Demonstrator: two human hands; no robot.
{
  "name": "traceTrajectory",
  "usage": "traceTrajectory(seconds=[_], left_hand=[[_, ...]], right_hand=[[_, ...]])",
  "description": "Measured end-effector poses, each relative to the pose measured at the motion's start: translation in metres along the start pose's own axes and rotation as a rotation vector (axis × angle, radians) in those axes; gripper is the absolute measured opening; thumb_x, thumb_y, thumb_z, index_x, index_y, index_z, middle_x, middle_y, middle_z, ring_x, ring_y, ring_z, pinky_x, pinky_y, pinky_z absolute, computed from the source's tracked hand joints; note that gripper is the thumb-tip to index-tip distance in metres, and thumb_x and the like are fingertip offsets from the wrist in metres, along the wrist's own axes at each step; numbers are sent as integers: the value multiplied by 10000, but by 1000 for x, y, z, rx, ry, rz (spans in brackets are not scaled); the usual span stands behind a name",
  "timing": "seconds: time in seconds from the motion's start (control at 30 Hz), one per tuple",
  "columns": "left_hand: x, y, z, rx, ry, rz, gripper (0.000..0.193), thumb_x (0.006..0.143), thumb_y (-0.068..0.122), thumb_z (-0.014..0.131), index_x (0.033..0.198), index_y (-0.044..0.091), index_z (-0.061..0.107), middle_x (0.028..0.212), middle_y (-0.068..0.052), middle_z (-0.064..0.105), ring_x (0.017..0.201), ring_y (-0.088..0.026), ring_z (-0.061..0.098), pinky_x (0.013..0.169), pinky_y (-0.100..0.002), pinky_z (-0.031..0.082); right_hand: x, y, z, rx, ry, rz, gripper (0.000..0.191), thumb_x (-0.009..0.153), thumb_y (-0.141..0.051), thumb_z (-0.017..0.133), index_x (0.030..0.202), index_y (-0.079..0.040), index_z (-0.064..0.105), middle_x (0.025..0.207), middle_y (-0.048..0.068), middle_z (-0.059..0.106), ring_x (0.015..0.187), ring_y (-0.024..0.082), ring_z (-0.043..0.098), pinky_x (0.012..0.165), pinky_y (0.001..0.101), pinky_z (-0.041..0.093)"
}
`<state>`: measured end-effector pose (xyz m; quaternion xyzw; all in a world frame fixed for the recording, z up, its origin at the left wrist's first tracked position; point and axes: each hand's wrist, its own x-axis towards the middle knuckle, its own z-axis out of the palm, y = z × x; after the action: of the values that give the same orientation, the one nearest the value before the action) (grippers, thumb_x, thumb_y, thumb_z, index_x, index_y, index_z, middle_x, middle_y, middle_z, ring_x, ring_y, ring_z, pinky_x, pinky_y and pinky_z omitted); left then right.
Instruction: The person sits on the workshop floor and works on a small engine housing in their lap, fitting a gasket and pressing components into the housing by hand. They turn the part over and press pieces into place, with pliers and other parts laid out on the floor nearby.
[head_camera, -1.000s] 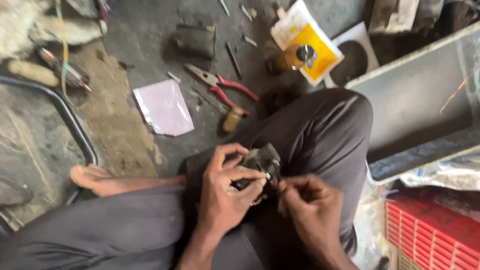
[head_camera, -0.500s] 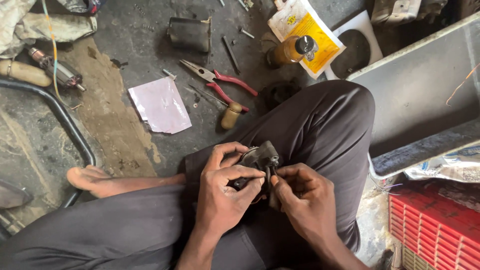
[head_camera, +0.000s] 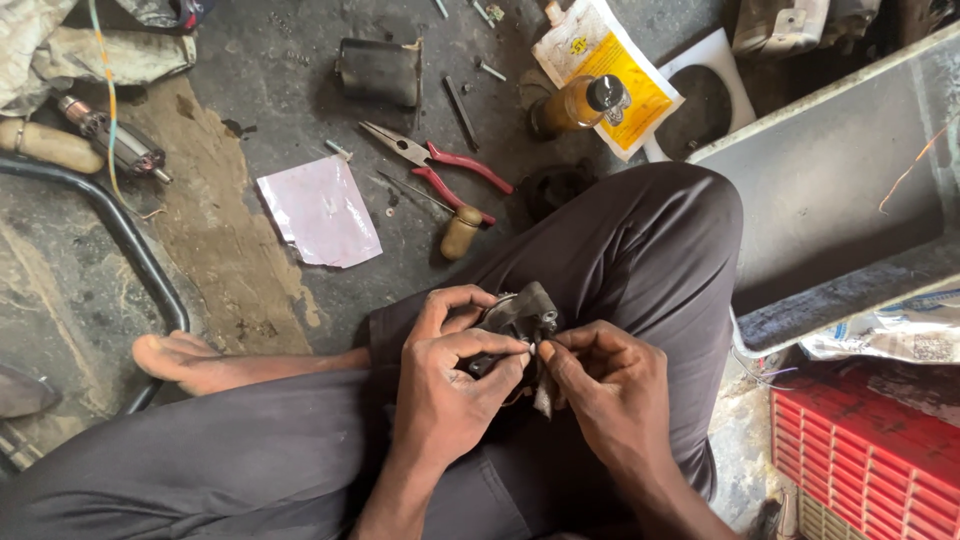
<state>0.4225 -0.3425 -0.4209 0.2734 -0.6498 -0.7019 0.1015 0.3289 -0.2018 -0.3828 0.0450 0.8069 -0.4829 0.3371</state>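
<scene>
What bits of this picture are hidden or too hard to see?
- Head view: small dark metal part, mostly covered by left hand and right hand.
- What the fingertips pinch: too small.
- Red crate: cut off by the frame's edge.
- Pliers tips: blurred.

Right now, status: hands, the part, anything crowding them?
Left hand grips the small dark metal part over the lap. Right hand pinches at its edge. Red-handled pliers and pink sheet lie apart on the floor, nothing in the way.
</scene>
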Motion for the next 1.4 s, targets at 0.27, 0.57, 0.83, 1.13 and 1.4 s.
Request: traceTrajectory(seconds=[0.27,0.57,0.83,1.13,1.4], left_hand=[[0,-1,1,4,7,-18,153,750,25,819,902,40,821,1246,-117,593,1040,-261,753,824,-339,629],[1,-2,1,14,-5,-4,156,745,23,823,899,27,806,1234,-118,596,1029,-268,749,867,-345,595],[0,-2,1,9,35,-19,173,739,17,825,910,5,804,1288,-147,567,1144,-310,709,895,-352,615],[-1,-1,2,21,24,26,163,731,21,810,891,12,779,1252,-142,592,1061,-288,760,851,-356,609],[-3,0,2,37,16,60,157,727,15,802,884,12,785,1213,-125,604,1027,-274,759,877,-362,600]], right_hand=[[-1,6,1,-62,35,-44,116,876,-65,767,853,49,760,633,54,708,523,77,616,458,226,479],[-9,1,8,-281,136,-96,123,866,-110,784,844,11,786,631,40,720,537,72,624,484,232,486],[-10,-8,14,-418,135,-367,114,871,-100,776,903,9,770,701,49,748,561,81,652,498,231,490],[-16,-6,12,-713,173,-651,154,834,-84,794,974,-25,771,734,98,680,607,204,668,551,313,512],[-18,1,13,-639,204,-703,164,857,-68,786,1015,-35,755,780,66,702,605,160,696,542,288,539]])
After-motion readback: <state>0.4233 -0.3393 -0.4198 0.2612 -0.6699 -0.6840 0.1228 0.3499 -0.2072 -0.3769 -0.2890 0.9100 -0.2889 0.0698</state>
